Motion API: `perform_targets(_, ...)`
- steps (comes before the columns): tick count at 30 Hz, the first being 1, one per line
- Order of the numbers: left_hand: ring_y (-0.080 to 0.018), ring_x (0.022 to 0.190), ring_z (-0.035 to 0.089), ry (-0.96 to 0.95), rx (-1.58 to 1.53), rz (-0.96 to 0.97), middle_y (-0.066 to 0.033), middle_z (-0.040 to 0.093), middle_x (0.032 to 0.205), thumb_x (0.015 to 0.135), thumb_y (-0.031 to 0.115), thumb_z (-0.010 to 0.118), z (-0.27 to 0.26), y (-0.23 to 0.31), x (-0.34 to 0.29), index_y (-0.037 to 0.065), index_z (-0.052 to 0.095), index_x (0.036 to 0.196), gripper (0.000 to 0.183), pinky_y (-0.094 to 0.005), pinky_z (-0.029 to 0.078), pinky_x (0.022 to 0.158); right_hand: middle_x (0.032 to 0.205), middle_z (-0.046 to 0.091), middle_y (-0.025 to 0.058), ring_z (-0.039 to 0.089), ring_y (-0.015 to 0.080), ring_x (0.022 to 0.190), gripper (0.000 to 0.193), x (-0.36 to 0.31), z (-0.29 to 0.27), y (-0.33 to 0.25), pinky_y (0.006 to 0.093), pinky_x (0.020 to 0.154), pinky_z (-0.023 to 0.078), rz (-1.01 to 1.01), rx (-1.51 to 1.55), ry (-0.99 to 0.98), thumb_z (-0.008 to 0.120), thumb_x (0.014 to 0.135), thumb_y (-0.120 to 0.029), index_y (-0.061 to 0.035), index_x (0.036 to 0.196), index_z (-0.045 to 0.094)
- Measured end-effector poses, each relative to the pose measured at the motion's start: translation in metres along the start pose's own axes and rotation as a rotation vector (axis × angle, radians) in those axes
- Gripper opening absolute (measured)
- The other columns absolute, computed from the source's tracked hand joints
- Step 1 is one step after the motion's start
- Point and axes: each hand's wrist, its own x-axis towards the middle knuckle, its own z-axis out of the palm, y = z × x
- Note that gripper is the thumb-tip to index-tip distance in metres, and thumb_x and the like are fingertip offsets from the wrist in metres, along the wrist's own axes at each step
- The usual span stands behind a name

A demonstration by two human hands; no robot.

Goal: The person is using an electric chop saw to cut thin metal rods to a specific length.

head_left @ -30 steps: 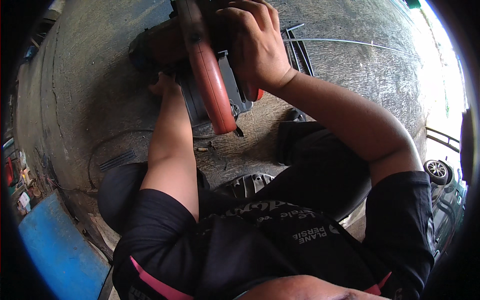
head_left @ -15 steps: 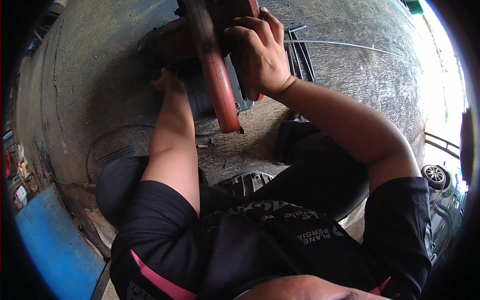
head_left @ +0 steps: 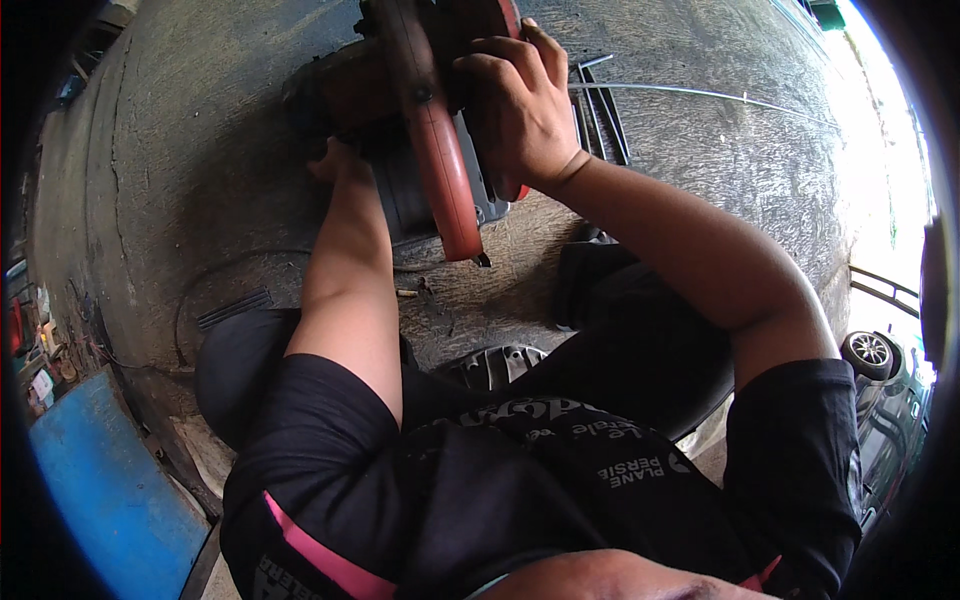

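Observation:
A worn cut-off saw (head_left: 445,175), red and black, stands on the floor in front of me. Its long red handle arm slants toward me, and a dark motor body (head_left: 345,85) sticks out to its left. My right hand (head_left: 525,120) is closed over the round guard on the saw's right side, fingers bent across its edge. Low down by the saw's grey base (head_left: 400,190), my left hand (head_left: 337,158) reaches under the motor. Its thumb side shows, but the saw and shadow hide most of the fingers, so their grip cannot be made out.
Dark metal bars (head_left: 605,120) and a thin pale rod (head_left: 700,93) lie on the rough floor at the right. A dark cable (head_left: 215,265) curves at the left. A blue panel (head_left: 115,490) is at the lower left, and a parked car (head_left: 890,410) stands far right.
The saw's motor and handle arm have shifted slightly to the right. My hands stay in nearly the same places, the left one moved a touch to the right.

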Motion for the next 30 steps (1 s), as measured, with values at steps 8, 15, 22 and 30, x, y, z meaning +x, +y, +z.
perform_targets(8,-0.0368,0.096,0.060,-0.212,-0.125,-0.047,-0.0227,0.047,0.123,0.085,-0.002,0.056,-0.005,-0.001,0.002,0.007,0.029,0.137,0.059,-0.0461,0.060,0.070,0.108,0.056,0.0045,0.046,0.0303,0.113,0.035,0.001,-0.001,-0.003,0.0489,0.105,0.026,-0.010,0.014,-0.011,0.067,0.072,-0.013,-0.0141,0.105,0.058)
perform_targets(15,-0.0332,0.095,0.061,-0.051,-0.005,-0.009,-0.0212,0.052,0.116,0.084,0.000,0.057,0.007,0.009,-0.023,0.004,0.041,0.121,0.040,-0.0423,0.060,0.069,0.109,0.056,0.0055,0.045,0.0319,0.114,0.038,0.003,-0.001,-0.002,0.0483,0.106,0.025,0.018,0.012,-0.014,0.059,0.070,-0.006,-0.0135,0.107,0.058)
perform_targets(22,-0.0290,0.092,0.061,0.087,0.142,0.150,-0.0175,0.056,0.107,0.082,-0.003,0.055,0.007,0.003,-0.034,0.006,0.045,0.116,0.037,-0.0383,0.058,0.068,0.113,0.055,0.0070,0.038,0.0406,0.118,0.043,0.001,-0.001,-0.005,0.0488,0.105,0.027,0.074,0.035,-0.049,0.056,0.069,0.001,-0.0153,0.109,0.058)
perform_targets(30,-0.0267,0.090,0.061,0.082,0.295,0.205,-0.0169,0.055,0.109,0.082,-0.005,0.053,0.009,0.007,-0.043,0.006,0.042,0.118,0.039,-0.0374,0.057,0.072,0.114,0.054,0.0071,0.038,0.0397,0.119,0.044,0.003,-0.003,-0.005,0.0498,0.106,0.025,0.057,0.011,-0.065,0.058,0.070,0.000,-0.0157,0.110,0.057)
